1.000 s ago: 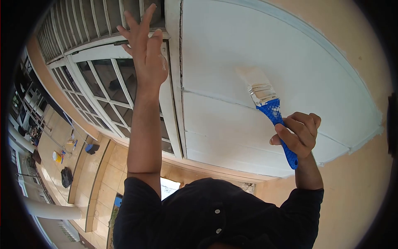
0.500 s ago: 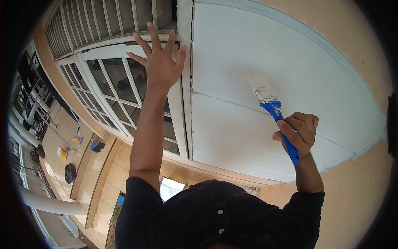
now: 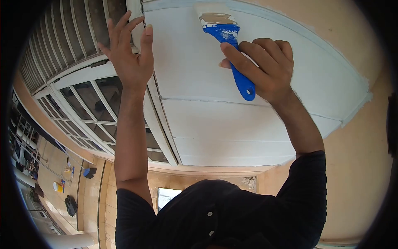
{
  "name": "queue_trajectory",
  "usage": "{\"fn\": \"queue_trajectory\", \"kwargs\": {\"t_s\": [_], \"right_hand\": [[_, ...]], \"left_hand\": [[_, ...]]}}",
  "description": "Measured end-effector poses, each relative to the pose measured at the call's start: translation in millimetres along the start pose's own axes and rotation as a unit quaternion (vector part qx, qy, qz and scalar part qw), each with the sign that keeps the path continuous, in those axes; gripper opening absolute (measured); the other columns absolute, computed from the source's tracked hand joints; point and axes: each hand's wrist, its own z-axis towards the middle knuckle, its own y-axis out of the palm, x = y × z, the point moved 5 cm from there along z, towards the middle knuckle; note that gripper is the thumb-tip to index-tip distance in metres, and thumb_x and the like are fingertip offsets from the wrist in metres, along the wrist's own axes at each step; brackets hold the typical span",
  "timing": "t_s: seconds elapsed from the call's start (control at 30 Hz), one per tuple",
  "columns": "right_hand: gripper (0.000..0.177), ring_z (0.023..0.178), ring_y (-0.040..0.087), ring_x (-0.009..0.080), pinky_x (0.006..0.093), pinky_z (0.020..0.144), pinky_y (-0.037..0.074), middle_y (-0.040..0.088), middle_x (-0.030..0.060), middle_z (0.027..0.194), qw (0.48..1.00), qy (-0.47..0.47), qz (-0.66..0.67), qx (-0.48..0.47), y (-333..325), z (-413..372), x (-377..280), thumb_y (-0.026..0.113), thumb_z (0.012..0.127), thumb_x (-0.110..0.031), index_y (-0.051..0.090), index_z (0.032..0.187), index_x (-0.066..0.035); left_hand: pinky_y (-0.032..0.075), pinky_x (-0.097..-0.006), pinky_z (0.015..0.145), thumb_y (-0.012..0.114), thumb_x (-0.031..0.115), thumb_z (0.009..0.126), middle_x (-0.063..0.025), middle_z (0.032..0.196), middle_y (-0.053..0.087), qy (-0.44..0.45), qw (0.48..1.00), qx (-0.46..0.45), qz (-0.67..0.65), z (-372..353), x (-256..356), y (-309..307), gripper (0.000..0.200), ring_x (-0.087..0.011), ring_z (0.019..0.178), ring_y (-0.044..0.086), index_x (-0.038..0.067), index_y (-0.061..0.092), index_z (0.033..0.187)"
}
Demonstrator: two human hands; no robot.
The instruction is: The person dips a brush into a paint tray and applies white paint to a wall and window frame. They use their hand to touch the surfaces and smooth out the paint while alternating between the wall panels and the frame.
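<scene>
A paintbrush (image 3: 221,32) with a blue, paint-flecked handle is gripped in my right hand (image 3: 267,66). Its pale bristles point up, overlapping the top of the white panel (image 3: 244,128) close to the bluish-grey edge strip. Thumb and fingers wrap the handle, leaving its holed end sticking out below. My left hand (image 3: 132,62) is raised with fingers spread and nothing in it, beside the white frame where the panel borders the window (image 3: 110,99). Thin horizontal seams cross the panel.
Slatted louvres (image 3: 70,29) sit above the window. Down on the tiled floor are a white tray (image 3: 168,197), a black bag (image 3: 71,205), a yellow-and-white bucket (image 3: 58,186) and a blue broom head (image 3: 89,172). A peach wall (image 3: 352,166) borders the panel's right side.
My right hand has carried the brush up and left, from mid-panel to its upper edge. My left hand shows farther left, still spread. The view has shifted.
</scene>
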Motion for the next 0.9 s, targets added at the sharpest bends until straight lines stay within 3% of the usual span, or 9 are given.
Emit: {"fn": "queue_trajectory", "kwargs": {"t_s": [0.3,0.4,0.47,0.5,0.57,0.6,0.67,0.8,0.9], "right_hand": [[0.019,0.072,0.055,0.01,0.029,0.062,0.035,0.06,-0.0051,0.084,0.992,-0.053,0.02,-0.109,10,-85,-76,0.079,0.089,-0.029,0.07,0.103,-0.02],[0.021,0.072,0.059,0.0141,0.0307,0.065,0.037,0.068,-0.004,0.083,0.913,0.18,0.21,-0.299,13,-71,-43,0.073,0.096,-0.036,0.073,0.108,-0.019],[0.03,0.052,0.057,0.0197,0.0331,0.053,0.041,0.068,0.0046,0.07,0.894,0.262,0.233,-0.28,19,-44,-1,0.073,0.097,-0.04,0.074,0.107,-0.012],[0.026,0.064,0.06,0.0122,0.0298,0.064,0.043,0.075,0.0027,0.084,0.823,0.382,0.208,-0.366,19,-29,21,0.073,0.098,-0.035,0.074,0.106,-0.01],[0.025,0.071,0.064,0.014,0.0321,0.063,0.047,0.073,0.0004,0.086,0.938,0.21,0.25,-0.115,16,-3,50,0.078,0.094,-0.034,0.076,0.107,-0.013],[0.022,0.067,0.06,0.0147,0.0313,0.068,0.036,0.072,0.0036,0.083,0.89,0.32,0.204,-0.254,5,24,52,0.079,0.092,-0.031,0.074,0.097,-0.01],[0.023,0.073,0.065,0.0168,0.0321,0.071,0.039,0.075,0.0043,0.088,0.982,0.128,0.057,-0.126,-16,46,42,0.078,0.093,-0.03,0.073,0.1,-0.009],[0.025,0.075,0.061,0.0106,0.0325,0.071,0.043,0.068,-0.0058,0.086,0.993,-0.092,-0.055,-0.043,-4,2,2,0.084,0.087,-0.034,0.075,0.106,-0.02],[0.023,0.07,0.053,0.0077,0.0255,0.068,0.036,0.049,-0.0084,0.078,0.974,-0.153,-0.109,-0.124,23,-71,-62,0.077,0.078,-0.014,0.063,0.094,-0.022]], "left_hand": [[-0.001,-0.0778,0.117,0.062,0.044,0.102,-0.0028,0.149,0.058,0.05,0.999,0.0,0.02,-9,18,3,0.03,-0.0428,0.153,0.03,0.027,0.073,0.124],[0.0,-0.0776,0.118,0.063,0.045,0.102,-0.0025,0.15,0.057,0.054,0.998,-0.005,0.018,-11,12,9,0.029,-0.042,0.153,0.031,0.028,0.073,0.122],[0.001,-0.0774,0.118,0.063,0.046,0.102,-0.0024,0.15,0.056,0.057,0.998,-0.008,0.011,-13,14,14,0.029,-0.0417,0.153,0.031,0.029,0.074,0.122],[0.001,-0.0776,0.118,0.062,0.045,0.102,-0.0024,0.15,0.057,0.054,0.999,-0.007,0.004,-14,16,17,0.028,-0.042,0.153,0.031,0.029,0.074,0.121],[0.002,-0.0777,0.118,0.062,0.045,0.102,-0.0024,0.15,0.057,0.052,0.999,-0.007,-0.005,-15,19,21,0.028,-0.0422,0.153,0.032,0.029,0.074,0.12],[0.002,-0.0778,0.118,0.062,0.045,0.102,-0.0024,0.15,0.057,0.058,0.998,-0.006,-0.008,-16,20,23,0.028,-0.0424,0.153,0.032,0.029,0.075,0.12],[0.002,-0.078,0.118,0.061,0.045,0.102,-0.0024,0.15,0.057,0.059,0.998,-0.004,-0.011,-18,20,26,0.028,-0.0426,0.153,0.032,0.029,0.075,0.12],[0.002,-0.0762,0.119,0.059,0.046,0.103,-0.0046,0.152,0.055,0.046,0.999,-0.017,-0.007,-24,16,24,0.032,-0.044,0.153,0.031,0.027,0.072,0.126],[0.011,-0.0704,0.12,0.057,0.037,0.105,-0.0144,0.153,0.054,0.027,0.999,-0.035,-0.002,-22,27,14,0.034,-0.0462,0.152,0.031,0.017,0.071,0.129]]}}
